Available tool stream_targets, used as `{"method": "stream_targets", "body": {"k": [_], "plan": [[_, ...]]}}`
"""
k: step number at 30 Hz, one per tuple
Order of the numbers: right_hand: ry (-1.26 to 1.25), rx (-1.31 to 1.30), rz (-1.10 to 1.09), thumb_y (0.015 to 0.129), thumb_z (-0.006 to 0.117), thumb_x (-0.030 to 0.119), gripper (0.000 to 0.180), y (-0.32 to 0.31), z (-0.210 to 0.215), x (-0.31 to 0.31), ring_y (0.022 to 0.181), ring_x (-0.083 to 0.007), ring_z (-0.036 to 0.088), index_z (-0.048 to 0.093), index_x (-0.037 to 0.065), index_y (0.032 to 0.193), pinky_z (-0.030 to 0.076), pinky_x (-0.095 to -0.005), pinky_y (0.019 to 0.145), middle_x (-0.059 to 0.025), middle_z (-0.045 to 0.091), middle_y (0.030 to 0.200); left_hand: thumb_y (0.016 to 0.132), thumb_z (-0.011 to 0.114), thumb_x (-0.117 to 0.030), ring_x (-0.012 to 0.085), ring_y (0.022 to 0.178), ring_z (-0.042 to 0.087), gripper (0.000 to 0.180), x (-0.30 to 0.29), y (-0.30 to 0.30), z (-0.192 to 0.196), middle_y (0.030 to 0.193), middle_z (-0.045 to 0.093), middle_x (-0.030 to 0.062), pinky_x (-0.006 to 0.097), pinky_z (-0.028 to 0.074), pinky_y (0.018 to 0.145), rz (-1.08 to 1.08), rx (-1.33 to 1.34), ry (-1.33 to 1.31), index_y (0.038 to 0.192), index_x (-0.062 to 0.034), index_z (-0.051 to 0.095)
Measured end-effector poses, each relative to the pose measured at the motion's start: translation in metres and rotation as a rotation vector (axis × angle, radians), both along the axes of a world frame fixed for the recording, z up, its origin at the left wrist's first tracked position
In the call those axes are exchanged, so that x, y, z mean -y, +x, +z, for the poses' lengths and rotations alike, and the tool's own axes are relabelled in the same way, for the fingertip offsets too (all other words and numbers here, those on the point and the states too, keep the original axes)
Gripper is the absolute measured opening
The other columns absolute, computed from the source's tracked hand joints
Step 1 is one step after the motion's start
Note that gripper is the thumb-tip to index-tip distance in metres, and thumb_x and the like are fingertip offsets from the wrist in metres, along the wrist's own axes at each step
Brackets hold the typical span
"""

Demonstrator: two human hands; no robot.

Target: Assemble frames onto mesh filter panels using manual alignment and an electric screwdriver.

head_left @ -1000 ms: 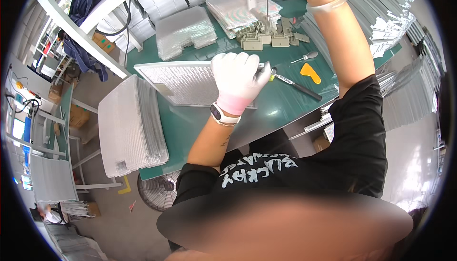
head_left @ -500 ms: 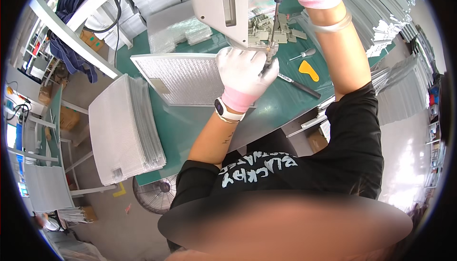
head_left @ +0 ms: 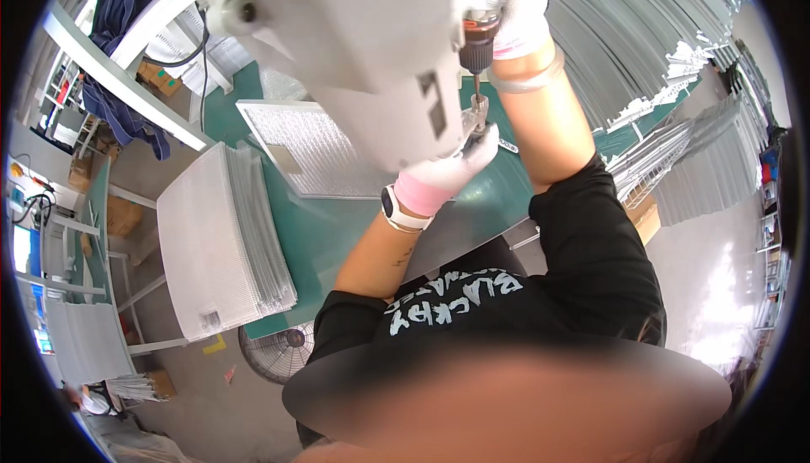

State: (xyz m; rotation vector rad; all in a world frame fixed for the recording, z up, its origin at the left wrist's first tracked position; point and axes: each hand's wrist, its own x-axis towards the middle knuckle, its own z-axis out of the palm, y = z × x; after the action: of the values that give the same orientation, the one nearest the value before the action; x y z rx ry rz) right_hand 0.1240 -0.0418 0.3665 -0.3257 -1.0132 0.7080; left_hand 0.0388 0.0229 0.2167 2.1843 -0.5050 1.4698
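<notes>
My right hand [head_left: 525, 16], in a white glove with a pink cuff, is wrapped round a power drill [head_left: 479, 45] with a black chuck and orange band. Its bit points down at a small metal piece [head_left: 477, 121] beside my left thumb. My left hand [head_left: 443, 178], gloved alike, is closed there. Its fingers are largely hidden behind a big pale grey housing [head_left: 337, 49], so what it grips cannot be made out. Left of that hand, a white-framed mesh panel [head_left: 308, 152] leans on the green table [head_left: 316, 239], partly covered by the housing.
A stack of mesh sheets [head_left: 202, 243] stands at the table's left edge. Many long grey strips [head_left: 650, 32] are piled at the far right. A floor fan [head_left: 283, 351] sits below the table, and a white rack post [head_left: 126, 75] rises at far left.
The grey housing now fills much more of the view, covering most of my left hand. My right hand and the drill appear lower and further left. The yellow scraper and small screwdriver are now hidden.
</notes>
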Motion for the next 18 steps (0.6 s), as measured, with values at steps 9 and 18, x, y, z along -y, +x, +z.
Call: {"method": "stream_targets", "body": {"k": [9, 18], "plan": [[0.174, -0.149, -0.671, 0.102, 0.046, 0.017, 0.024, 0.027, -0.036, -0.013, 0.095, -0.0163, 0.060, 0.057, 0.003, 0.119, 0.051, -0.0290, 0.087, -0.0064, 0.063, 0.109, 0.075, 0.076, -0.016, 0.0203, 0.063, 0.058, 0.017, 0.000, 0.002, -0.023, 0.072, 0.060, 0.0052, 0.033, 0.046, 0.057, 0.104, -0.085, -0.047, 0.081, -0.0046, 0.066], [0.375, 0.107, -0.382, 0.102, 0.045, 0.018, 0.023, 0.081, -0.059, 0.003, 0.090, -0.0158, 0.061, 0.060, 0.005, 0.114, 0.053, -0.0303, 0.080, -0.0055, 0.063, 0.105, 0.078, 0.072, -0.027, 0.0303, 0.096, 0.060, 0.051, 0.000, -0.015, -0.003, 0.112, 0.060, 0.0136, 0.040, 0.049, 0.083, 0.096, -0.086, 0.080, 0.119, 0.0001, 0.058]]}}
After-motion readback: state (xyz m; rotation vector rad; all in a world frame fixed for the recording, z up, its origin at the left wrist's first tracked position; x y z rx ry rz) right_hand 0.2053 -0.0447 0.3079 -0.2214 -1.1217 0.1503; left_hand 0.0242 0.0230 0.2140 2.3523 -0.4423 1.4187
